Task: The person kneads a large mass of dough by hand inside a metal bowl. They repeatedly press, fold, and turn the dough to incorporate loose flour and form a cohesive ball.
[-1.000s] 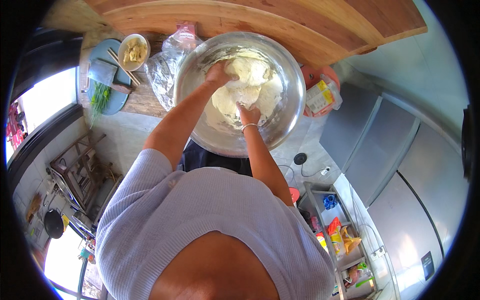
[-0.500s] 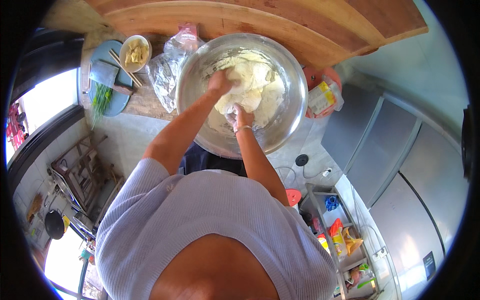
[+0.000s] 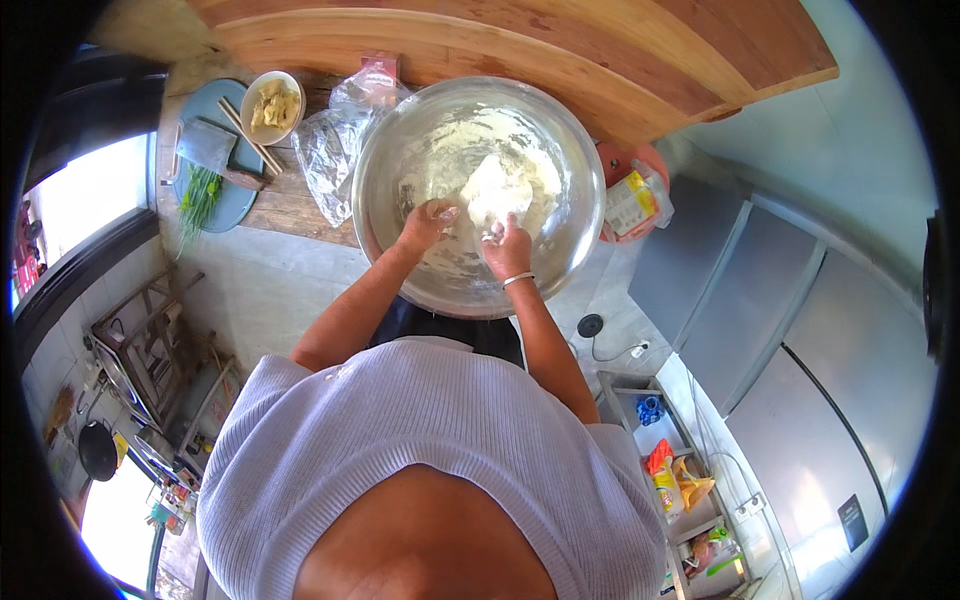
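A pale lump of dough lies right of centre in a wide steel bowl, with loose flour smeared over the bowl's floor and walls. My right hand, a bracelet at its wrist, grips the dough's near edge with floury fingers. Apart from the lump, my left hand hovers over the near left of the bowl. Its fingers are loosely bent and apart, whitened with flour, and hold nothing that I can see.
Left of the bowl are a crumpled clear plastic bag, a small bowl of yellowish food, chopsticks, and a blue board with a cleaver and green onions. A flour packet stands at right.
My left hand has come off the dough and drawn back toward me. The dough is now a more compact lump, and my right hand has shifted slightly right and nearer.
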The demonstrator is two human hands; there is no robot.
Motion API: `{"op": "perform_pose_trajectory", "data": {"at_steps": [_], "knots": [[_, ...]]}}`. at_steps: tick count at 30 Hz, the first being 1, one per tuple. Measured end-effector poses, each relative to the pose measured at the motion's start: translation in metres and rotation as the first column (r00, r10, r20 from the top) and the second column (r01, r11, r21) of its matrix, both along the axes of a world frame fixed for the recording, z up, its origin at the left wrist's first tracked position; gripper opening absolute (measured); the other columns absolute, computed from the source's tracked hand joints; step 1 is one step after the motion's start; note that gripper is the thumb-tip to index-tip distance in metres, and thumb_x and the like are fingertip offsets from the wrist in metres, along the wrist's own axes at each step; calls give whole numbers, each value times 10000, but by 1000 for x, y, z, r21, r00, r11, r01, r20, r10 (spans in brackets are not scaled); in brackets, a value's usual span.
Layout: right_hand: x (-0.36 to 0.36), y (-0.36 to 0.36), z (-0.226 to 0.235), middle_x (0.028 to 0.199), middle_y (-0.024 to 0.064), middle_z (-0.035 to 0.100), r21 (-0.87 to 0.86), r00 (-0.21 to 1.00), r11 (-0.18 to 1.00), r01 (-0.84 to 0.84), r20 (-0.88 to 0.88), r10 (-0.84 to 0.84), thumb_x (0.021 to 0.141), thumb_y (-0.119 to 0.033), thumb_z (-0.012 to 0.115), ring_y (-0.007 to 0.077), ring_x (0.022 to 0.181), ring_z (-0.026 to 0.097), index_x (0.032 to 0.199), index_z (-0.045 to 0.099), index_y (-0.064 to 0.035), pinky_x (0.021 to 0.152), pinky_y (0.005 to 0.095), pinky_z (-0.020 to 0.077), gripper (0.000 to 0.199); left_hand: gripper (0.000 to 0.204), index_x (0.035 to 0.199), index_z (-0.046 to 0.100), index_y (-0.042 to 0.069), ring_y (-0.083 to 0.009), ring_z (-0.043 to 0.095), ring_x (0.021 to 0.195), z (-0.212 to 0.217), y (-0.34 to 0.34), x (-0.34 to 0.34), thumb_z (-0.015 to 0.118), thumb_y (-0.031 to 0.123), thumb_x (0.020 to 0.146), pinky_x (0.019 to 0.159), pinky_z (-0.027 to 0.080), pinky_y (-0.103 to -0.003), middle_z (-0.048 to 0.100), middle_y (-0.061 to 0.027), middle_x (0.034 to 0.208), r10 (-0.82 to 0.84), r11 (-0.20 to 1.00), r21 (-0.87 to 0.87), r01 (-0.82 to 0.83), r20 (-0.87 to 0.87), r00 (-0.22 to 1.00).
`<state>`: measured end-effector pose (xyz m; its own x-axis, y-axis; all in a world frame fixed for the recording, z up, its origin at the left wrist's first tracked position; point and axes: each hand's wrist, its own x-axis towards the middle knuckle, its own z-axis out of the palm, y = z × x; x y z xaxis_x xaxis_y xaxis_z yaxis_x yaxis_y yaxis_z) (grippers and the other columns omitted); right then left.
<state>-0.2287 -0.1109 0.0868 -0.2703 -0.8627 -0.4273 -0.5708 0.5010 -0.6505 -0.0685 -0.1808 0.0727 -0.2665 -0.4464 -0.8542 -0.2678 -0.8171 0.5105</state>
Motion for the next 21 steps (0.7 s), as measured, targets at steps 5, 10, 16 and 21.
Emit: {"op": "perform_pose_trajectory", "data": {"at_steps": [5, 10, 16, 21], "knots": [[2, -22, -41, 757, 206, 645, 44, 992, 991, 123, 9, -123, 643, -122, 623, 341, 708, 632, 913, 624, 22, 666, 408, 496, 306, 203, 1006, 586, 48, -99, 574, 765, 2, -26, -10, 599, 210, 884, 659, 483, -244, 605, -16, 840, 74, 997, 35, -71, -103, 992], [7, -71, -53, 851, 233, 653, 269, 956, 918, 292, -83, -280, 638, -128, 634, 359, 808, 639, 890, 648, 22, 732, 399, 498, 294, 118, 888, 594, 30, -101, 548, 630, 1, -29, -24, 621, 140, 856, 545, 442, -212, 581, -17, 723, 200, 979, 71, -193, -116, 973], [-20, -92, -105, 793, 166, 651, 592, 855, 772, 231, 255, -452, 748, -146, 560, 249, 684, 623, 798, 622, 52, 625, 349, 474, 213, 168, 850, 603, 3, -133, 535, 594, -30, 20, 4, 635, 161, 802, 550, 438, -292, 604, -56, 678, -101, 921, -350, 173, 214, 972], [7, -50, -86, 682, 209, 595, -459, 894, 888, 16, -391, -219, 618, -111, 594, 380, 624, 580, 890, 608, 17, 584, 420, 467, 300, 217, 842, 619, 21, -194, 606, 671, -35, 39, 31, 651, 227, 783, 627, 469, -338, 644, -100, 734, -136, 907, -336, 254, 337, 932]]}}
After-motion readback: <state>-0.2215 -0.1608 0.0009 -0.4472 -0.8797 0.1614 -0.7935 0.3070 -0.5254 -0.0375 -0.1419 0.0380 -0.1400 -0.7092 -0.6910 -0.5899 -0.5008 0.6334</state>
